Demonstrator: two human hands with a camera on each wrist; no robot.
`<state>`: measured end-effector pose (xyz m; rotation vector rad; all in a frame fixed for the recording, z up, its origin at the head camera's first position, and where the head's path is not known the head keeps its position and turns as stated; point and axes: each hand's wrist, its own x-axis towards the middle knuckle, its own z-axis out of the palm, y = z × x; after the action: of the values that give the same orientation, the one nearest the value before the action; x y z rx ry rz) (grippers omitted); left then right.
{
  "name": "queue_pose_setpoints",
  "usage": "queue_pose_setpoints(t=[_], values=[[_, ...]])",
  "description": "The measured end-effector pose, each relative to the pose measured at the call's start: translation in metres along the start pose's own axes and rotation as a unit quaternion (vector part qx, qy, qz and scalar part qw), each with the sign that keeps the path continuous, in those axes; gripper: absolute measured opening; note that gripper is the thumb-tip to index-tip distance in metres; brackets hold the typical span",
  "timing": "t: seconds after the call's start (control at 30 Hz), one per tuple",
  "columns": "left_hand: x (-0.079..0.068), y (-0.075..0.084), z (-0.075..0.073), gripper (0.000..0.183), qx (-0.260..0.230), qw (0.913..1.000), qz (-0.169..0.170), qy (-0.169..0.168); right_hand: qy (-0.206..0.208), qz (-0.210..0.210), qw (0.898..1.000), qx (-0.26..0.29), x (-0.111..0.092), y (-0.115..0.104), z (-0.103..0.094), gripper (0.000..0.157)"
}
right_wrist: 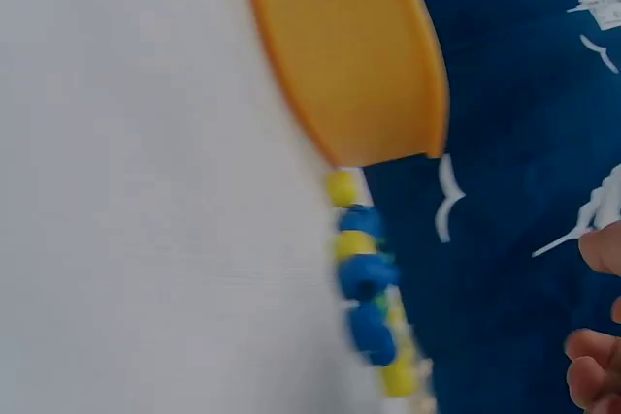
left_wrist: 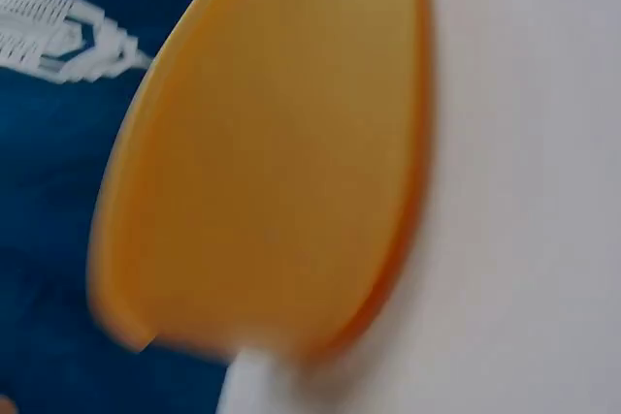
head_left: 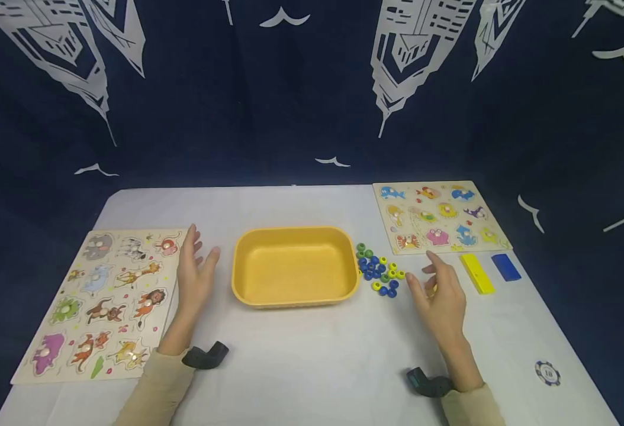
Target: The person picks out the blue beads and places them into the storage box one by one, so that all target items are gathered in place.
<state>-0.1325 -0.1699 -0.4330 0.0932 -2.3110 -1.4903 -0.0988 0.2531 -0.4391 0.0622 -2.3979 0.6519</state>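
A yellow tray (head_left: 296,300) with nothing in it stands mid-table. Just right of it lies a loose cluster of blue, yellow and green beads (head_left: 377,271). My left hand (head_left: 193,281) is raised between the tray and the animal puzzle board (head_left: 99,242), fingers extended, holding nothing. On the other side, my right hand (head_left: 441,296) hovers right of the beads with relaxed fingers and an empty grasp. The right wrist view shows some fingertips (right_wrist: 594,375) at its edge, apart from the blurred beads (right_wrist: 367,278). In the left wrist view the tray (left_wrist: 262,162) fills the middle.
A sea-animal puzzle board (head_left: 413,228) lies at the back right. Near it are a yellow block (head_left: 477,273) and a blue block (head_left: 506,267). A poker chip (head_left: 547,373) sits at the front right. Behind the table hangs a dark blue patterned cloth (head_left: 248,118).
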Motion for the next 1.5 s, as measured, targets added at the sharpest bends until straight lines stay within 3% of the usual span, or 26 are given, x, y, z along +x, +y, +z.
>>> queue_pose_setpoints(t=[0.13, 0.27, 0.47, 0.73, 1.0, 1.13, 1.23, 1.3, 1.47, 1.5], values=[[-0.011, -0.003, 0.019, 0.055, -0.145, 0.9888, -0.035, 0.007, -0.054, 0.042, 0.998, 0.017, -0.019, 0.0, 0.011, 0.049], [-0.021, -0.003, 0.03, 0.053, -0.205, 0.978, -0.036, -0.003, -0.099, 0.075, 0.992, 0.031, -0.032, 0.004, 0.02, 0.045], [-0.03, 0.003, 0.037, 0.049, -0.223, 0.9736, -0.043, -0.022, -0.106, 0.088, 0.99, 0.039, -0.038, 0.01, 0.027, 0.042], [-0.034, 0.001, 0.042, 0.046, -0.23, 0.9709, -0.046, -0.049, -0.116, 0.082, 0.99, 0.001, -0.039, 0.012, 0.033, 0.035], [-0.034, 0.002, 0.043, 0.048, -0.239, 0.9694, -0.037, -0.043, -0.101, 0.064, 0.993, -0.018, -0.039, 0.014, 0.038, 0.026], [-0.034, 0.002, 0.043, 0.048, -0.243, 0.9683, -0.042, -0.042, -0.08, 0.086, 0.993, 0.011, -0.036, 0.01, 0.036, 0.023], [-0.034, 0.001, 0.044, 0.049, -0.247, 0.9673, -0.042, -0.042, -0.061, 0.095, 0.991, 0.068, -0.024, -0.004, 0.031, 0.022], [-0.033, 0.001, 0.044, 0.048, -0.247, 0.9673, -0.042, -0.04, -0.053, 0.08, 0.989, 0.108, -0.013, -0.013, 0.037, 0.022], [-0.033, 0.001, 0.045, 0.048, -0.25, 0.9665, -0.048, -0.033, -0.121, 0.023, 0.969, 0.213, 0.027, -0.076, 0.054, 0.019], [-0.033, 0.001, 0.045, 0.048, -0.251, 0.9662, -0.049, -0.034, -0.146, 0.02, 0.962, 0.23, 0.036, -0.097, 0.055, 0.019]])
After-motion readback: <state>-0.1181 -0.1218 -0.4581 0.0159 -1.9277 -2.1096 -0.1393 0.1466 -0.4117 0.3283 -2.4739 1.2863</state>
